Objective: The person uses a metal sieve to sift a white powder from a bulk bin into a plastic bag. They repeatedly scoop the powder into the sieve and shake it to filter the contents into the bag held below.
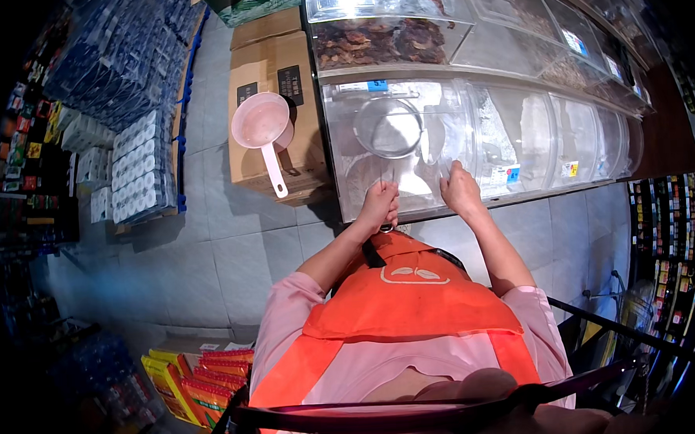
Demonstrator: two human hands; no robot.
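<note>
Over the front of a clear acrylic bin (357, 175) holding pale contents, my left hand (380, 206) is curled, knuckles up. To its right, my right hand (461, 188) has thumb and forefinger close together by crumpled-looking clear plastic (447, 147). Whether either hand grips thin clear film cannot be told through the glare. A round, metal-rimmed object (388, 127) shows in or under the bin's clear top, beyond both hands. Left of the bin, a pink plastic scoop (261, 120) rests on a cardboard box (268, 62), its handle towards me.
More clear bins (513, 126) run off to the right, some with price tags. Behind stands a bin of dark dried food (379, 43). Toilet-roll packs (138, 169) and wrapped bottles (121, 58) are stacked at left. Red and yellow packets (200, 381) lie lower left; shelves (672, 229) stand right.
</note>
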